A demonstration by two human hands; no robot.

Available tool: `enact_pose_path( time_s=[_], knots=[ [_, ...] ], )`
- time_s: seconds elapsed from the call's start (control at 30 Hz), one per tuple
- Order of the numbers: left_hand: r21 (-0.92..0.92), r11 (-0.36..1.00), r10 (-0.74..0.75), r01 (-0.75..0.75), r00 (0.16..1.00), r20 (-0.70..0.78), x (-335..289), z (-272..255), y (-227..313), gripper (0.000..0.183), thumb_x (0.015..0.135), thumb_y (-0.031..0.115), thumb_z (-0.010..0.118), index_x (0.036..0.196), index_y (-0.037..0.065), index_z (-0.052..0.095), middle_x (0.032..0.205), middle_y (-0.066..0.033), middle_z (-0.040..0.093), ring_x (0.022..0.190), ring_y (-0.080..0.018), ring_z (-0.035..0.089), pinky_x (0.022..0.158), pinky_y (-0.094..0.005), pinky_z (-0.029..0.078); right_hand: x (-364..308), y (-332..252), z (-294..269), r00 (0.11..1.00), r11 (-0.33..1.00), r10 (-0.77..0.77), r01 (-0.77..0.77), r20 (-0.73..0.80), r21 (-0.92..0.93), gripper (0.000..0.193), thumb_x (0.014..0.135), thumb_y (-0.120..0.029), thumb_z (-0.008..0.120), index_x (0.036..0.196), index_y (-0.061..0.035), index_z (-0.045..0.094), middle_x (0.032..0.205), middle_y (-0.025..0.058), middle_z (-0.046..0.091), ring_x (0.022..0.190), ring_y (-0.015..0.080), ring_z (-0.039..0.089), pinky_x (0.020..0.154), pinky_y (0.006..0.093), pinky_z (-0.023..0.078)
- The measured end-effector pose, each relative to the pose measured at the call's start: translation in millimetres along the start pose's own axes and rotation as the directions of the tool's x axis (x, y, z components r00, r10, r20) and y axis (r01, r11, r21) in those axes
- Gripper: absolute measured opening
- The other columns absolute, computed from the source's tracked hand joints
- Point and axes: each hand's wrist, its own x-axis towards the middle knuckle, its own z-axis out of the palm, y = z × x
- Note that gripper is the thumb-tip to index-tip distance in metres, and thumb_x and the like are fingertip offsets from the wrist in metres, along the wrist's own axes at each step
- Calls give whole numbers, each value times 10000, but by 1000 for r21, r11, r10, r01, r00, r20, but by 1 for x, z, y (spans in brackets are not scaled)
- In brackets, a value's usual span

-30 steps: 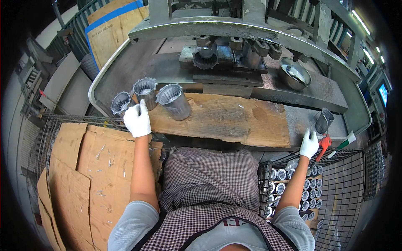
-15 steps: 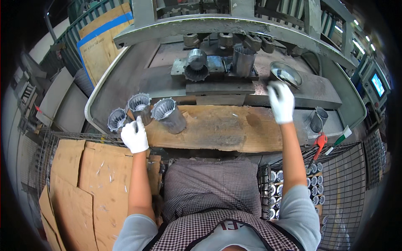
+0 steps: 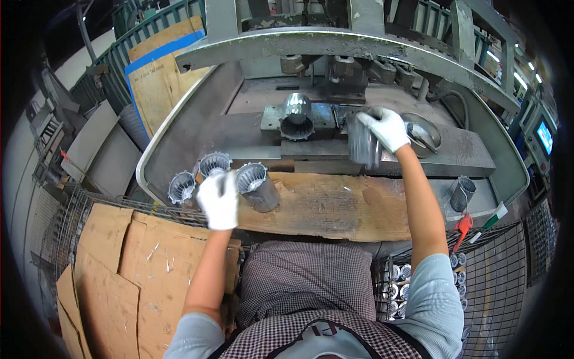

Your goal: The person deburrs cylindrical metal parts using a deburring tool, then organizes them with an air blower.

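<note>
Our right hand [image 3: 384, 130], white-gloved and right of centre in the upper half of the frame, grips a grey metal cup [image 3: 365, 146] near its upper end. Our left hand [image 3: 219, 201], left of centre, is blurred in front of the middle cup [image 3: 215, 161] of a group of three, and we cannot tell whether it grips anything.

We would judge the work to be partway through. A shiny cup [image 3: 296, 106] sits on the metal block [image 3: 272, 119] at upper centre, probably not finished with. At left, the group's left cup [image 3: 181, 186] and right cup [image 3: 260, 194] are near the end of the brown board [image 3: 323, 197], and a lone cup [image 3: 462, 194] stands toward the right edge. Round silver parts [image 3: 394, 291] fill rows at lower right, perhaps the finished ones, but we cannot count what is left.

The grey metal cup looks dull and straight-sided, too smeared by motion for us to read its rim; those at left show ribbed insides and ragged, toothed rims.
</note>
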Motion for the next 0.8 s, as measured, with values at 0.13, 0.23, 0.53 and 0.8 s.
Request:
enact_pose_path(
  time_s=[0.13, 0.23, 0.53, 0.8],
  knots=[
    [2, 999, -39, 44, 864, 503, 35, 84, 63, 373, 860, 426, 636, 1016, 99, 727, 988, -198, 676, 938, -351, 652, 853, -416, 509, -61, -15, 21, 995, 994, -97, 98, -29, 38, 394, 835, -439, 662, 846, -46, 698, 786, 167, 664, 782, 316, 658, 731, 386, 508],
    [301, 946, -296, 123, 708, 641, 55, 154, 73, 726, 797, 666, 575, 1235, 92, 650, 1228, -223, 614, 1153, -361, 588, 989, -416, 458, -106, -16, 51, 974, 977, -194, 203, -118, 73, 301, 791, -357, 717, 741, -62, 688, 735, 150, 636, 717, 312, 631, 676, 414, 488],
    [329, 928, -241, 176, 956, 168, 80, 189, 36, 355, 836, 389, 613, 857, 60, 742, 925, -216, 698, 856, -395, 676, 829, -483, 513, -162, -14, 45, 915, 902, -323, 375, -243, 212, 371, 737, -287, 805, 980, -50, 656, 1002, 143, 674, 934, 315, 666, 813, 387, 522],
    [210, 822, 390, -529, 793, 468, 78, 184, 118, 288, 802, 435, 601, 800, 179, 732, 868, -73, 693, 798, -312, 611, 742, -471, 402, -45, 22, 57, 988, 995, -98, 99, -118, -1, 411, 810, -493, 676, 838, -84, 704, 846, 156, 683, 801, 331, 664, 733, 421, 521]
  ],
)
